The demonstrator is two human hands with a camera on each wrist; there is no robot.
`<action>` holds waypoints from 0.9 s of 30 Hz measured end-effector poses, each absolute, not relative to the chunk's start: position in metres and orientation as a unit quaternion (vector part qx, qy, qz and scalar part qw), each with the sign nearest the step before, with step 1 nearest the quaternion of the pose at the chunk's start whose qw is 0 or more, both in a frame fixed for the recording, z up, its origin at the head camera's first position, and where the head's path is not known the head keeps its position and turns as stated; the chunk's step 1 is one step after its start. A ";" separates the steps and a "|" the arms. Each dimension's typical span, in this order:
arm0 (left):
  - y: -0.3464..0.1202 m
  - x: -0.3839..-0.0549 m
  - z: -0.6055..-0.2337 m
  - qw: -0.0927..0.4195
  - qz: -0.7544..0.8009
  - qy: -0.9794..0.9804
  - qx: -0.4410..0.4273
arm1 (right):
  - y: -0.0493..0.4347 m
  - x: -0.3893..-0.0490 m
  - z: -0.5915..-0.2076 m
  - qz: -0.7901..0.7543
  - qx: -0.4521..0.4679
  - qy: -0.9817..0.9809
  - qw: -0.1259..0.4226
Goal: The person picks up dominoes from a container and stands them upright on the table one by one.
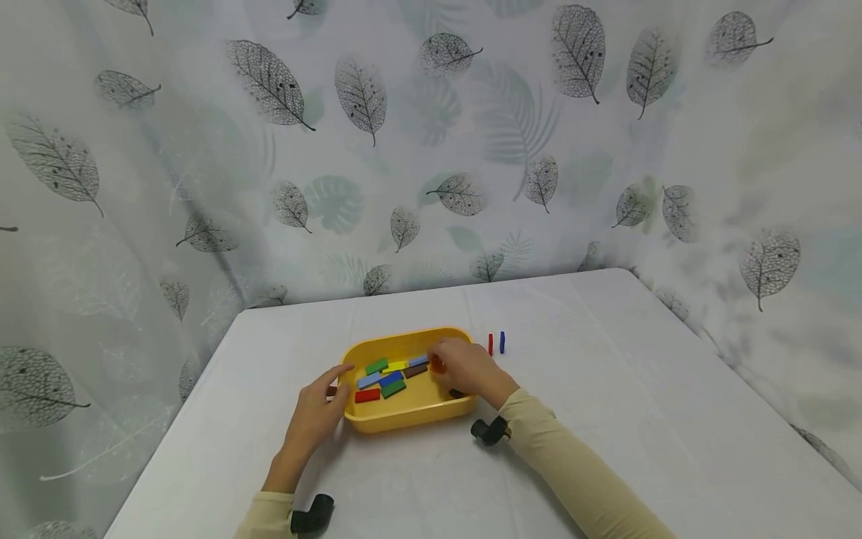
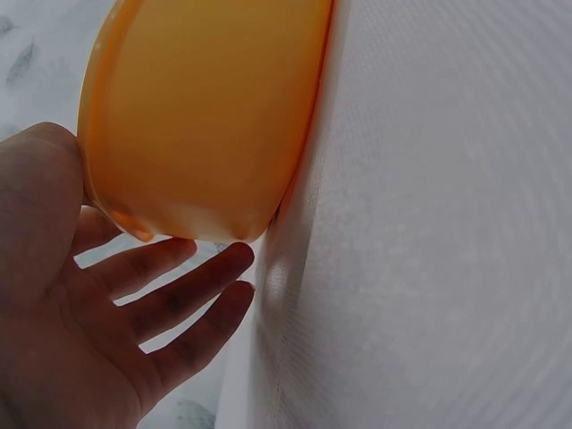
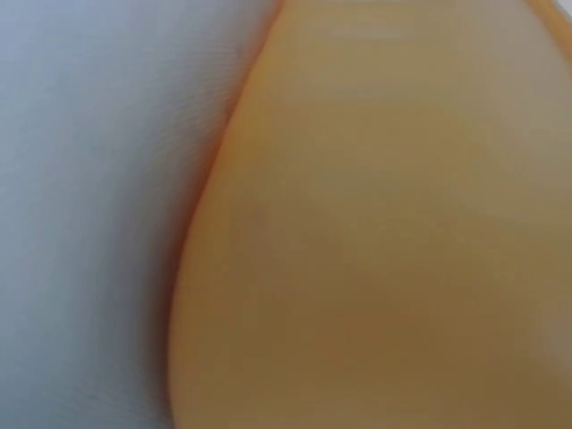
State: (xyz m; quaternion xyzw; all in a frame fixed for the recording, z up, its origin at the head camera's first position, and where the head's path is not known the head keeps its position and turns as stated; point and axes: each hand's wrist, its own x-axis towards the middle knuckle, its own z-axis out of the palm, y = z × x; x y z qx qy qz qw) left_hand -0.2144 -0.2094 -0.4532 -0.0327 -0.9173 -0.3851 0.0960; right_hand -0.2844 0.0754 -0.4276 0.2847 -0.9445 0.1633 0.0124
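A yellow tray (image 1: 411,419) holds several flat coloured blocks, among them a red block (image 1: 367,395), a green block (image 1: 393,388) and a brown block (image 1: 415,370). At its left end, my left hand (image 1: 316,408) touches the rim, fingers spread and fairly straight; the left wrist view shows this hand (image 2: 116,313) against the outer wall. A small dark red piece (image 1: 331,391) shows between thumb and fingers. My right hand (image 1: 466,367) reaches into the right end, fingers curled round a red block (image 1: 438,364), mostly covered. Beneath it lies a dark block (image 1: 456,393).
Right of the tray, a thin red block (image 1: 491,344) and a thin blue block (image 1: 502,342) stand on the white-covered table (image 1: 606,419). Leaf-patterned cloth (image 1: 431,150) hangs behind and along the sides. The right wrist view shows only the tray's wall (image 3: 375,223) and tabletop.
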 end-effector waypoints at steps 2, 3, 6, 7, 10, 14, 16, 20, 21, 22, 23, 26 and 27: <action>-0.209 -0.215 -0.453 0.097 -0.385 -0.917 -0.034 | 0.077 -0.285 -0.427 0.187 0.291 -0.938 0.012; -0.209 -0.214 -0.453 0.097 -0.386 -0.917 -0.034 | 0.078 -0.285 -0.426 0.200 0.295 -0.934 0.012; -0.208 -0.215 -0.452 0.096 -0.388 -0.916 -0.036 | 0.081 -0.286 -0.423 0.226 0.303 -0.926 0.014; -0.208 -0.215 -0.452 0.096 -0.389 -0.916 -0.036 | 0.081 -0.286 -0.422 0.234 0.305 -0.923 0.014; -0.208 -0.215 -0.452 0.095 -0.388 -0.916 -0.037 | 0.084 -0.285 -0.418 0.255 0.310 -0.916 0.015; -0.208 -0.215 -0.452 0.092 -0.387 -0.917 -0.035 | 0.087 -0.282 -0.409 0.277 0.311 -0.909 0.015; -0.208 -0.214 -0.453 0.091 -0.387 -0.917 -0.035 | 0.089 -0.281 -0.405 0.279 0.306 -0.910 0.017; -0.208 -0.213 -0.452 0.092 -0.388 -0.917 -0.034 | 0.092 -0.279 -0.397 0.284 0.302 -0.910 0.025; -0.208 -0.213 -0.452 0.092 -0.388 -0.917 -0.034 | 0.094 -0.279 -0.395 0.285 0.303 -0.909 0.029; -0.208 -0.213 -0.452 0.092 -0.388 -0.916 -0.034 | 0.095 -0.278 -0.393 0.287 0.305 -0.908 0.032; -0.208 -0.213 -0.452 0.092 -0.389 -0.916 -0.034 | 0.097 -0.278 -0.390 0.291 0.306 -0.906 0.035; -0.208 -0.213 -0.452 0.093 -0.390 -0.916 -0.034 | 0.102 -0.277 -0.385 0.297 0.308 -0.903 0.046; -0.208 -0.212 -0.452 0.093 -0.390 -0.916 -0.034 | 0.104 -0.276 -0.383 0.301 0.309 -0.901 0.049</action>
